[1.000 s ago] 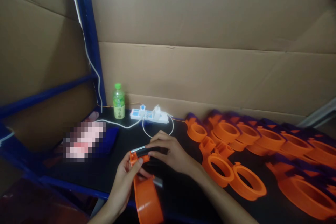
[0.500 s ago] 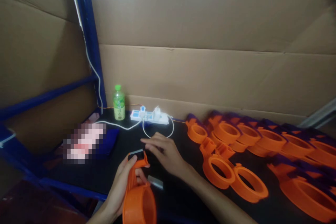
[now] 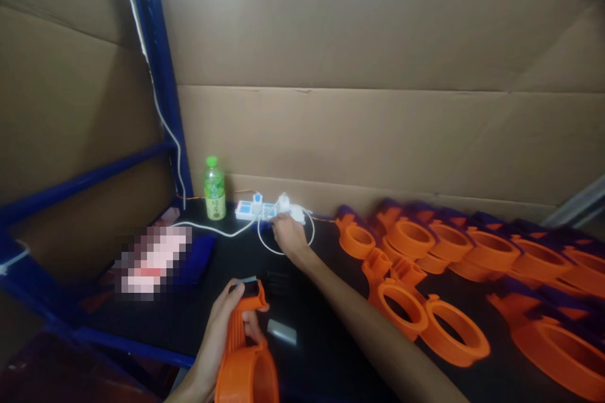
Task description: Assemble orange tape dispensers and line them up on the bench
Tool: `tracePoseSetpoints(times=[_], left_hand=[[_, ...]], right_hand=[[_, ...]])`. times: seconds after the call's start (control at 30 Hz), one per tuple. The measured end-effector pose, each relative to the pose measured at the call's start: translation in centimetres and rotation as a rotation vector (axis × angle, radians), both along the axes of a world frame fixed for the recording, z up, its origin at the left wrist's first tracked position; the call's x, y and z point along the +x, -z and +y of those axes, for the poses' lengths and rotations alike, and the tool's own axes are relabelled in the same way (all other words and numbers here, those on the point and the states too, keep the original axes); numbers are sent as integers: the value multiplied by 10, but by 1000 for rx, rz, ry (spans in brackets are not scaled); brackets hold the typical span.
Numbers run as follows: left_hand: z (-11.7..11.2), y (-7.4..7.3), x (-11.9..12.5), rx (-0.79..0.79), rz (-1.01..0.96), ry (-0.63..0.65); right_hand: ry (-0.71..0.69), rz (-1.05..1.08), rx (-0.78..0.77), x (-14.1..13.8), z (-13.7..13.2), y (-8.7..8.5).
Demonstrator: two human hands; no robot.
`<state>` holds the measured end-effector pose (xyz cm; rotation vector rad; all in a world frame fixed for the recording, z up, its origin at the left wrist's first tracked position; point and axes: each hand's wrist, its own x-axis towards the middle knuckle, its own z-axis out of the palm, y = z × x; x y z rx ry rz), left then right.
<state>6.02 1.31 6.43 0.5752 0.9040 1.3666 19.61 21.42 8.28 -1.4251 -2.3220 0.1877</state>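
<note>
My left hand (image 3: 221,321) is wrapped round the handle of an orange tape dispenser (image 3: 248,374), its thumb pressing the black part at the head. A thin grey strip (image 3: 246,279) lies along the top of that head. Further off, my right hand (image 3: 289,234) reaches to the front of a white power strip (image 3: 246,209), beside a looped white cable (image 3: 271,252). Its fingers are bent together, and what is at their tips is hidden. A flat silvery piece (image 3: 282,331) lies on the black tabletop (image 3: 326,352), right of the dispenser.
Several orange tape dispensers (image 3: 454,334) with purple parts crowd the right side. A green-capped bottle (image 3: 215,192) stands at the back left, near a blue shelf post (image 3: 158,75). A blurred-out object (image 3: 154,264) lies at left. Cardboard (image 3: 378,138) walls the back.
My right hand has moved away from the dispenser's head, forward to the power strip, and its fingers have bent down. My left hand keeps its hold on the dispenser, nearly in place.
</note>
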Motion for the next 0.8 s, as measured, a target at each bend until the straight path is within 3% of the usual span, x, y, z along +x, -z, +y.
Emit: tracePoseSetpoints(times=[0.17,0.47,0.8], left_hand=[[-1,-2,0,3,-57,5],[-7,-9,4,-41,-235,-34],[2,10,3,-14,-227,-113]], right_hand=[[3,157,10,16,-10,-8],[-185,518,4,28,-94,0],[-399,500,227,12,-132,4]])
